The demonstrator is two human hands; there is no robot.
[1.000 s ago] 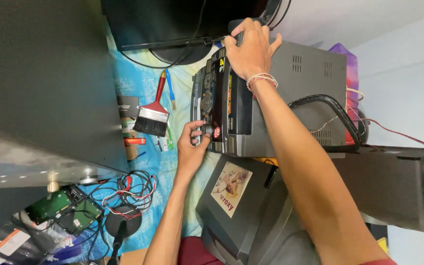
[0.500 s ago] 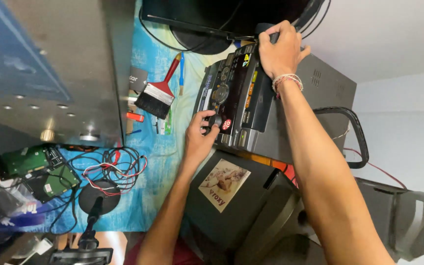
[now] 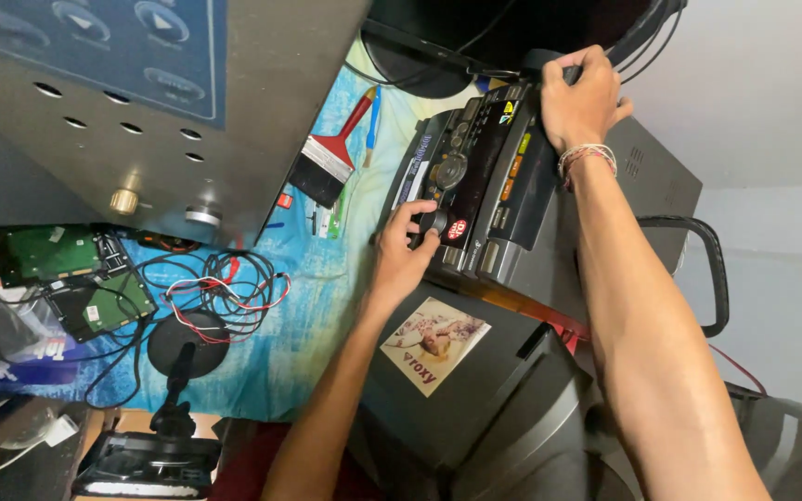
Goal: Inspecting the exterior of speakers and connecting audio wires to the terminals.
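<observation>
I see the stereo unit [image 3: 489,186] lying tilted on a dark speaker box [image 3: 475,390] beside the blue cloth [image 3: 308,306], its front panel turned up toward me; my right hand [image 3: 579,97] is clenched over its far top edge, I think to keep it steady. My left hand [image 3: 403,250] pinches the round knob [image 3: 433,223] with thumb and fingers; the paintbrush [image 3: 327,158] lies apart, untouched.

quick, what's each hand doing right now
Left hand: fingers pinching a knob on the stereo unit.
Right hand: closed over the stereo unit's top corner.
</observation>
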